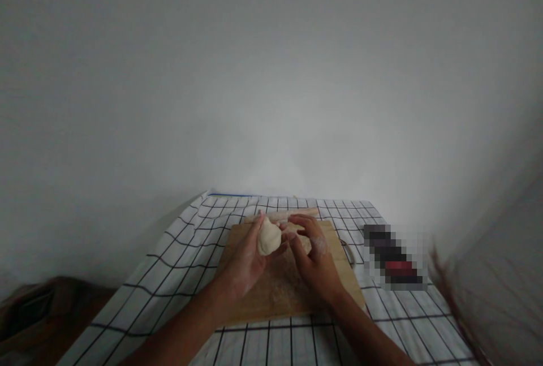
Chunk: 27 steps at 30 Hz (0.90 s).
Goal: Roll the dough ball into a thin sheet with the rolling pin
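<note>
A pale lump of dough (269,237) rests in my left hand (248,258), with the thumb along its near side and the fingers curled behind it. My right hand (313,250) is just to the right of the dough, fingers bent and apart, with flour on its skin. No object shows between the right fingers. Both hands are above a wooden cutting board (292,298) dusted with flour. Behind the hands lies a wooden rolling pin (311,211), partly hidden by them. Something pale on the board shows through the gap of my right hand, too covered to name.
A white cloth with black grid lines (178,275) covers the table. At the right, a blurred-out dark and red object (396,261) lies on it. A wall (271,83) rises behind the table. A brown object (34,309) stands low at the left, and thin reddish-brown strands (453,292) show at the right.
</note>
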Available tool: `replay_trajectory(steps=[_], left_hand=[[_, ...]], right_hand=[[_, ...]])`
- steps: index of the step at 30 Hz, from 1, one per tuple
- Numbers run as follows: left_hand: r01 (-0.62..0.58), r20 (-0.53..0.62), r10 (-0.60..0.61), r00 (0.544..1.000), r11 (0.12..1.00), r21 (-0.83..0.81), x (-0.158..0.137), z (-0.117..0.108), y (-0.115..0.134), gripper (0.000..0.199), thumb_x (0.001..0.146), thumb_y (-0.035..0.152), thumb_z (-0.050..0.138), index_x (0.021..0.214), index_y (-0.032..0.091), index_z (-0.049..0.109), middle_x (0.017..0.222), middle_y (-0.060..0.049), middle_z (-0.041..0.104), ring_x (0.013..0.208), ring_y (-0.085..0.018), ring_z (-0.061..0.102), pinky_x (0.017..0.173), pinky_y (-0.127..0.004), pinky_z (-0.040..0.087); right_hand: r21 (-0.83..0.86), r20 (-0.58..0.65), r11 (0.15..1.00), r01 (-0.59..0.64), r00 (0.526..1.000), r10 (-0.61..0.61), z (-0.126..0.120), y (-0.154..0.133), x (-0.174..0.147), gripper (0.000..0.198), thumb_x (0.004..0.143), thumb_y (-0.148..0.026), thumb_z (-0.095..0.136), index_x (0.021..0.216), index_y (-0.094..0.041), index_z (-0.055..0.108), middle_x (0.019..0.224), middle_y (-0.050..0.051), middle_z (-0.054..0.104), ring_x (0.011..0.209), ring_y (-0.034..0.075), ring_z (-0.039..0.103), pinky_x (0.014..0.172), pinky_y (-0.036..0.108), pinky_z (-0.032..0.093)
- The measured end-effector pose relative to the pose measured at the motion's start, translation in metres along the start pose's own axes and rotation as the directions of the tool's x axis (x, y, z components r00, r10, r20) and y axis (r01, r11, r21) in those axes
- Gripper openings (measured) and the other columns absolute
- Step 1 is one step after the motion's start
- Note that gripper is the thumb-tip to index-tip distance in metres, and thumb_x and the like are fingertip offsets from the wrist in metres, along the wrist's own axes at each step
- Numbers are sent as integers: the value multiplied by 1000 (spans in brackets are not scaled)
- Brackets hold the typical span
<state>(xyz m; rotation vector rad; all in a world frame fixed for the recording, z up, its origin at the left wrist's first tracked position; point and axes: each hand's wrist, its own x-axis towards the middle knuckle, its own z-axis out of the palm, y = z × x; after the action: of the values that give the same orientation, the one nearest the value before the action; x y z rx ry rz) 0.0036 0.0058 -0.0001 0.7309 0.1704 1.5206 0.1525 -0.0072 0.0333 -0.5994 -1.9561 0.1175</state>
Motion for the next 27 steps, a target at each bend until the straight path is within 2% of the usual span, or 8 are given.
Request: replay_trajectory(steps=[3,6,9,12,14,18,21,27], left_hand=[[20,57,-16,998,997,-80,-2,-2,2,26,93,40,60,98,15,64,99,-10,71,91,-23,69,80,-36,59],[52,67,-48,997,996,-71,0,-5,2,19,90,29,65,104,16,62,90,-5,68,75,-15,68,59,-23,56],[148,-2,-149,989,987,-63,-2,-5,5,17,87,30,69,92,18,59,64,5,55,47,-7,54,36,-15,37],[228,50,-224,973,969,-92,-10,1,11,26,87,36,68,76,19,51,53,8,41,38,-6,43,33,-16,31],[217,100,-206,973,969,-115,-15,5,16,30,87,38,66,72,20,48,52,8,39,38,-7,41,33,-17,32],[133,86,-124,989,986,-98,-14,6,17,28,87,42,68,81,19,53,62,6,47,46,-8,48,37,-17,36],[34,71,-33,997,999,-16,-10,2,13,22,85,35,72,90,19,58,73,4,56,53,-7,53,39,-15,37],[-29,37,24,999,992,122,-11,6,16,32,80,21,74,110,14,64,102,-10,69,72,-16,66,52,-23,51]], right_hand=[[3,18,1000,14,1000,-14,0,1,0,26,96,-22,50,120,-27,59,126,7,57,121,22,52,102,41,48],[-1,51,1000,9,999,-9,0,-1,-1,26,96,-20,49,120,-27,59,125,6,57,120,21,53,101,40,48],[-5,58,1000,5,998,-5,0,-2,-1,26,96,-20,50,119,-27,60,122,6,58,118,21,54,99,39,49],[3,69,1000,1,998,-2,0,-2,-2,25,97,-22,49,119,-26,60,122,6,58,116,20,55,98,38,50],[4,78,1000,0,997,0,0,-1,-3,25,97,-22,49,120,-27,59,121,6,58,116,20,55,99,38,50],[6,83,1000,-3,997,3,1,0,-3,24,97,-22,49,119,-27,59,121,5,59,116,20,56,97,37,50],[8,85,1000,-10,996,9,1,-1,-3,24,97,-23,50,118,-27,59,121,5,59,116,20,55,95,36,51],[9,107,999,-43,993,42,2,-1,-3,26,97,-24,48,121,-26,58,120,6,61,113,21,58,95,38,51]])
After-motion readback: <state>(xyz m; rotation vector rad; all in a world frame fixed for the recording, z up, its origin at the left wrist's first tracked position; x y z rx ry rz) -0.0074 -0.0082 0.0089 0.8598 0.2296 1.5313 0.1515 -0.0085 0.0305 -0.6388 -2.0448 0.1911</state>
